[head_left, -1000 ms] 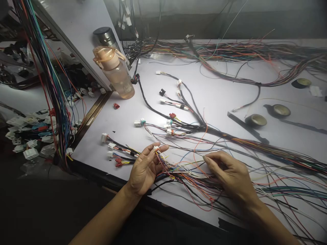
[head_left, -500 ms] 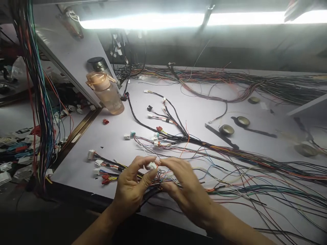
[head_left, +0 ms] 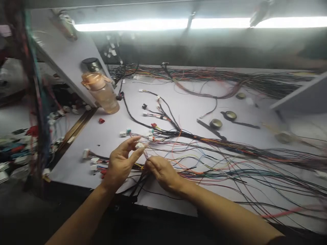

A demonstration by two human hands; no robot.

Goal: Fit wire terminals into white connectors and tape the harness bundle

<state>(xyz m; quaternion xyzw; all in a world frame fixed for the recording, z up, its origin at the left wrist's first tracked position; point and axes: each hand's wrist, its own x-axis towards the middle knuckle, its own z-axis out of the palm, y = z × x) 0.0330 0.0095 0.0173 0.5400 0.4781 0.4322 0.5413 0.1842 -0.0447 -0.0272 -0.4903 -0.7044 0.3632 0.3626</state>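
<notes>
Near the surface's (head_left: 74,166) front edge, the left hand (head_left: 119,164) is pinching a white connector (head_left: 139,145); the right hand (head_left: 163,174) is gripping its wires (head_left: 145,154), probably limp, so the stiffer connector is likely offering firmer hold.

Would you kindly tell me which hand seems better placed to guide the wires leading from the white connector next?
Probably the right hand: it appears to pinch the wires close to the white connector, while the left hand holds the connector itself.
</notes>
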